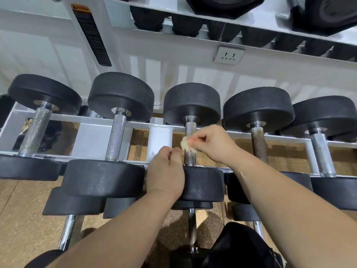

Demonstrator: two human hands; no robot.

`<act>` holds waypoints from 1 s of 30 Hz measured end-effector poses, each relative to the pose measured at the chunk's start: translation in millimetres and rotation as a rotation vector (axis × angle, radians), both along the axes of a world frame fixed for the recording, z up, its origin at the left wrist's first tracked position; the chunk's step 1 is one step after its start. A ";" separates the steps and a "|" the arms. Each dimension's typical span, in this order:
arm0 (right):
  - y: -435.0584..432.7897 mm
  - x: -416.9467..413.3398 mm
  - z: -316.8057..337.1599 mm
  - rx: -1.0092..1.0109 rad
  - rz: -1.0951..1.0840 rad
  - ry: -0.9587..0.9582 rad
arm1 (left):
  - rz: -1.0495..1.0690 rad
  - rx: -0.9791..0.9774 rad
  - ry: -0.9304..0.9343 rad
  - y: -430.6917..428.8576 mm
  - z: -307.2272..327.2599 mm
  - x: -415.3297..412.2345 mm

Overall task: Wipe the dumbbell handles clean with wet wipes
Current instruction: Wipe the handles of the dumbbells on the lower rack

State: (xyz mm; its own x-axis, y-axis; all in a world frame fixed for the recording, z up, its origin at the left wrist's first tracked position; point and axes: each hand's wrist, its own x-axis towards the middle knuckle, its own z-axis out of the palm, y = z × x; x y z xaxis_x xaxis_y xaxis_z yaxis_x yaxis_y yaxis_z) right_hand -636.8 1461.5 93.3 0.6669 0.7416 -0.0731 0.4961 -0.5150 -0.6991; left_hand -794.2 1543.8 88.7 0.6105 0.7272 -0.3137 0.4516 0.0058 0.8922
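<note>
Head view. The right hand (210, 143) has its fingers curled and pinches a crumpled, off-white wet wipe (187, 145), pressing it against the knurled handle (190, 129) of the middle dumbbell (193, 102). The wipe sits on the handle's mid-length, directly at the right hand's fingertips. The left hand (166, 169) is just below and left of the right hand, fingers curled, its fingertips pinching the wipe's lower edge. Its heel lies over the dumbbell's near head (204, 183).

The dumbbell lies across the white rack (87, 119), its far head beyond both hands. Left of the left hand is a neighbouring dumbbell with a bright handle (116, 136). Right of the right hand is one with a brown, rust-coloured handle (258, 145).

Beyond the hands, a wall socket (229, 54) is set in the white panel below an upper shelf (212, 17) that carries more dumbbells.
</note>
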 end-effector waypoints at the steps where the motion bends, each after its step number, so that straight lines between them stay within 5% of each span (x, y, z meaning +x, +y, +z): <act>1: 7.5 4.6 -2.6 0.049 -0.059 -0.101 | 0.000 0.003 0.001 0.2 -0.7 0.5; 5: 21.8 13.4 -10.6 0.191 -0.277 -0.109 | -0.005 0.030 0.017 1.6 -4.3 0.7; 11: -11.5 -11.5 -3.1 -0.070 -0.030 0.265 | -0.005 0.030 0.010 0.7 -0.5 1.0; 17: 16.5 5.3 -5.0 0.033 -0.143 -0.028 | -0.005 0.028 0.012 0.4 1.4 0.6; 21: 18.5 0.7 -15.3 0.169 -0.279 0.057 | -0.003 0.041 0.015 0.0 2.3 0.3; 26: -10.9 -16.8 -4.9 -0.070 -0.047 0.231 | -0.004 0.030 0.019 0.1 2.7 0.9; 30: 9.4 -1.3 -3.3 -0.022 -0.089 0.004 | -0.001 0.023 0.010 -0.8 3.9 0.6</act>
State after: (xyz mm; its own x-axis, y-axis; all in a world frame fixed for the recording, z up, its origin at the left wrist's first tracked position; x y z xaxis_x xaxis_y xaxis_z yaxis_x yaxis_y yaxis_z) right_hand -638.1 1470.9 90.0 0.7295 0.6778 -0.0919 0.4450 -0.5724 -0.6888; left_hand -793.5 1543.0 92.7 0.6081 0.7337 -0.3029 0.4608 -0.0156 0.8874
